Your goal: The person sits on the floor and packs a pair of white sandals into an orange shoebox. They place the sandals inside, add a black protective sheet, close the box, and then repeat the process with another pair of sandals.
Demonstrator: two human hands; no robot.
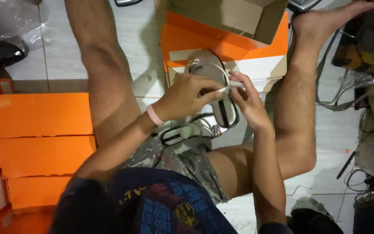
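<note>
Two bare hands work a pale sandal (216,82) over the lap of a person seated on a tiled floor (143,39), legs spread; left hand (186,96), pink wristband (154,115) at the wrist, closed on the sandal's thin strap (225,89), fingers curled over its middle; right hand (248,100) pinches the same strap from the right side w/ fingertips, palm turned in; sandal held toe pointing far, its dark-edged sole showing near the heel. Second sandal (187,132) of the same kind lies just near the first, on the lap, against grey patterned shorts (187,162), touching the held one or close to it; can't tell which. Far centre: stack of flat orange box sheets (221,41) under the sandal, w/ white sheets (260,69) at its right edge and an open brown carton (234,15) on top. Left: three orange shoe boxes (40,115) stacked in a row, near to far. Right, beyond the leg: tangle of cables (360,117) and clear plastic wrap (360,78).
</note>
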